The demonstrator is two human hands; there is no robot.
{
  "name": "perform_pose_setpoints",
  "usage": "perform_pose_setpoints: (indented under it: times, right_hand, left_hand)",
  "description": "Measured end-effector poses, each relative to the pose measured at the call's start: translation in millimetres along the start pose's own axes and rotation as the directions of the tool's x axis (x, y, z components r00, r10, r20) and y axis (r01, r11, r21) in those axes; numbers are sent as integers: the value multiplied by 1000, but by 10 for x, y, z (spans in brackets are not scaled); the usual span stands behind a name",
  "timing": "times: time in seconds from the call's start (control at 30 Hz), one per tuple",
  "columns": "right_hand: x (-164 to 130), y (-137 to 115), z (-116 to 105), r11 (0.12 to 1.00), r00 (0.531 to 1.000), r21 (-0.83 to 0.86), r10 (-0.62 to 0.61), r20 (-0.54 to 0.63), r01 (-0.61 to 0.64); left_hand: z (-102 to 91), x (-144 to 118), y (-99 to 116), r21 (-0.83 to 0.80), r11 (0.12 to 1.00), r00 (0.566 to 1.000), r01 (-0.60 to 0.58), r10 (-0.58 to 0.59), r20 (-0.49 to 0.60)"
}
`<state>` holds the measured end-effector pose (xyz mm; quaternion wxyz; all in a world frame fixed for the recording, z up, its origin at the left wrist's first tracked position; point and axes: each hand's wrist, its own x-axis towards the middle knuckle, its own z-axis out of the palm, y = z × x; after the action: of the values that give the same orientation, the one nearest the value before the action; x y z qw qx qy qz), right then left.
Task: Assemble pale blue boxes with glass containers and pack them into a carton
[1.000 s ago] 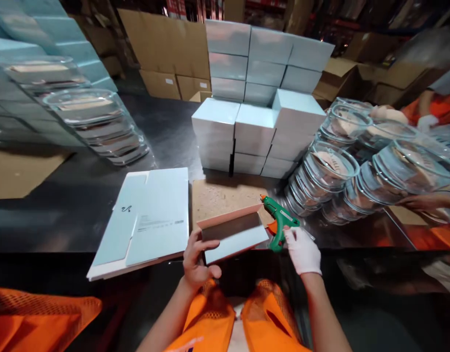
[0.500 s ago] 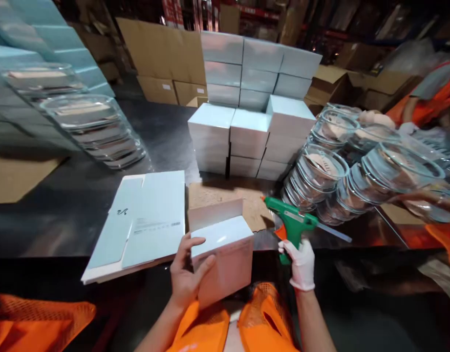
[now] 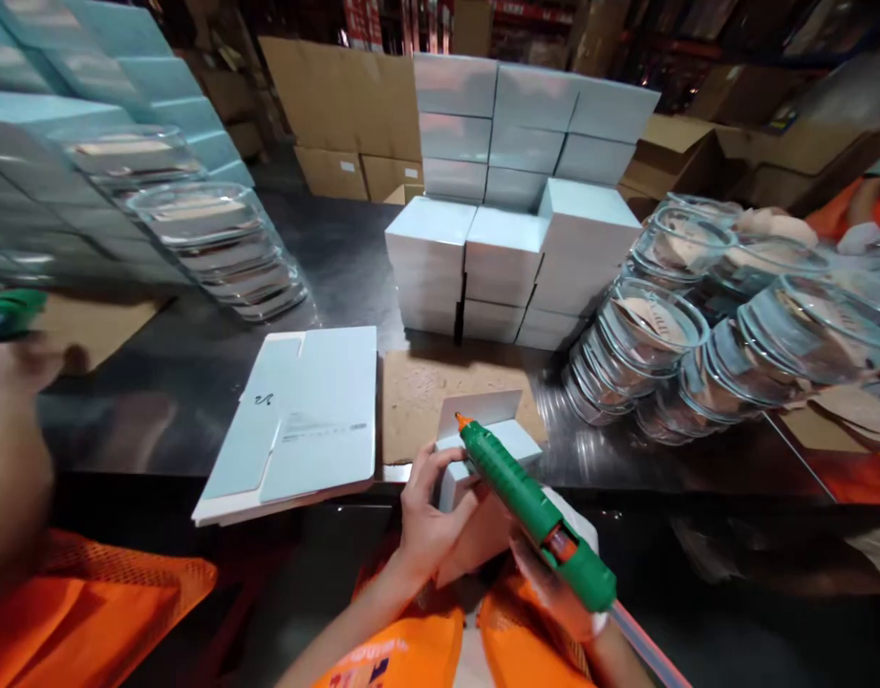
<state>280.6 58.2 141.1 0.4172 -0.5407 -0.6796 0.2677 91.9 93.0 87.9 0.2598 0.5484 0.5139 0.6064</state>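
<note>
My bare left hand [image 3: 434, 511] grips the left side of a small white carton [image 3: 522, 442], fingers over its top edge. One flap of the carton stands up at the far side. In my white-gloved right hand [image 3: 565, 592] is a green glue gun [image 3: 515, 487], which hides most of the fingers. Its orange nozzle points away from me, over the carton's top near the raised flap. A clear glue stick [image 3: 647, 640] sticks out of the gun's rear. Flattened white cartons [image 3: 317, 411] lie in a pile to the left of my left hand.
A brown cardboard sheet [image 3: 415, 401] lies on the dark metal table [image 3: 332, 248]. Stacked white boxes [image 3: 501, 258] stand behind it. Glass bowls in stacks [image 3: 640, 334] are at right, more glass bowls [image 3: 214, 239] at left. A co-worker's hand [image 3: 13, 401] with a green tool intrudes at left.
My right hand has brought the glue gun leftward from the carton's right side to above its top. The carton and my left hand sit farther right in view. A co-worker's hand has appeared at left.
</note>
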Motion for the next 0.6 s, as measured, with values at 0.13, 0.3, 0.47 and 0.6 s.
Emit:
perform_pose_setpoints:
  times: [0.13,0.3,0.47,0.6]
  right_hand:
    - [99,-53,104,987,992,-95,-129,1,128]
    - [132,44,128,961,980,-209,-196,-39,184]
    - [80,281,8,992,994,-115,34,-102,-46]
    - [-2,478,-73,952,946,11,306,-109,-307]
  left_hand:
    - [-5,-24,14,-4,1000,1000,-24,24,-14]
    - [-55,-36,-1,21,1000,1000,5,-4,-26]
    - [-97,-57,-29,30,996,996,81,-80,-25]
    - [-114,-71,-22,12,992,991,128,-128,-29]
